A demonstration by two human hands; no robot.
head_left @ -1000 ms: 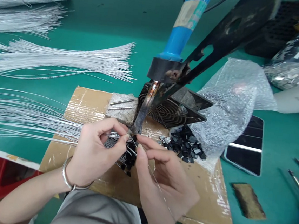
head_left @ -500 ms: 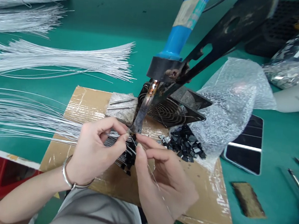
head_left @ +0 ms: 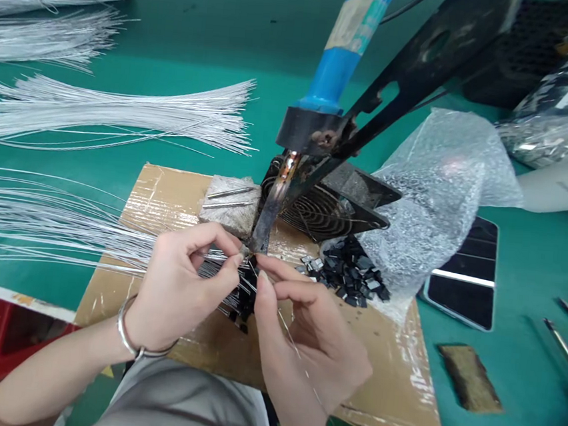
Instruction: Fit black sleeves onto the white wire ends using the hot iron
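Note:
A soldering iron [head_left: 327, 76] with a blue handle is clamped in a black metal bracket [head_left: 419, 58], its dark tip pointing down between my hands. Just left of that tip, my left hand [head_left: 182, 280] pinches thumb and forefinger on something small, mostly hidden by the fingertips. Close on the other side, my right hand [head_left: 307, 336] pinches a thin solder wire [head_left: 289, 331], which trails back over the palm toward the wrist. Beneath the hands lie thin wires with black ends [head_left: 242, 303]. Long silvery wires [head_left: 62, 225] stretch out to the left.
Cardboard [head_left: 388, 384] covers the bench under my hands. Behind the iron sits a fan with a round grille [head_left: 319, 213]; a grey block [head_left: 229, 208] carries two metal rods. Small black pieces [head_left: 353, 273] spill from bubble wrap [head_left: 443, 175]. A phone [head_left: 463, 277] and brown pad [head_left: 469, 378] lie right.
The view has shifted very slightly. Both hands keep their pinches by the iron's tip, and nothing has been taken up or let go.

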